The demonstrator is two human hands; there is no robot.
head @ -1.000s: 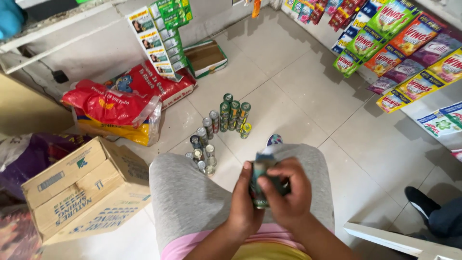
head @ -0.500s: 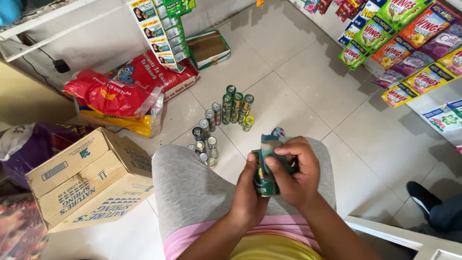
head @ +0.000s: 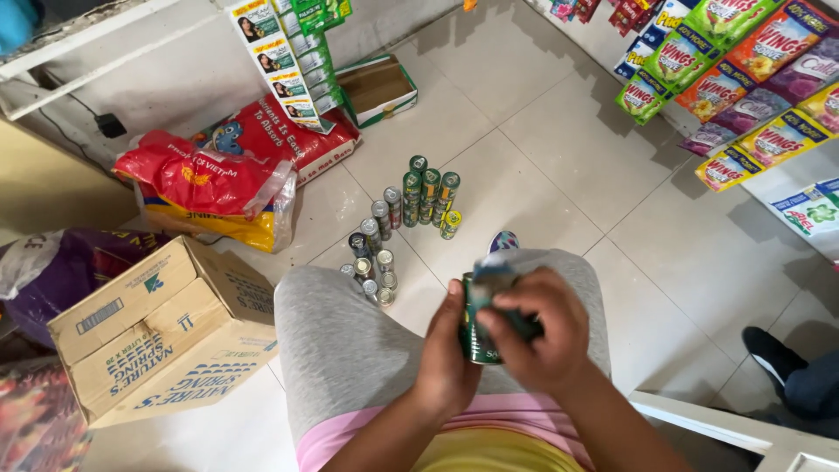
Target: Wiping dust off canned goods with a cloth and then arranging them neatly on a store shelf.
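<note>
**Green can held in both hands over the lap**

Head view: green can (head: 476, 336) sits upright above the grey-clad knees (head: 350, 341), gripped between both hands. Left hand (head: 444, 350) wraps the can's left side, fingers closed round the body, thumb up along the wall. Right hand (head: 537, 336) is closed over the can's top and right side, fingers curled tight; it also pinches something bluish and blurred at the can's top, too smeared to tell what. Both grips are full-contact, no gap showing.

Relative to the held can: a cluster of small cans (head: 404, 223) stands on the tiled floor (head: 542, 140) just beyond the knees, green-topped ones farther out, silver ones nearer and to the left. Cardboard box (head: 153, 328) lies well left of the can, touching the left knee area, flaps partly open. Red sack (head: 205, 175) lies farther off, up-left, past the box. Hanging sachet strips (head: 743, 79) fill the wall well to the upper right. Dark shoe (head: 773, 354) of another person is right of the can, near the frame edge.
</note>
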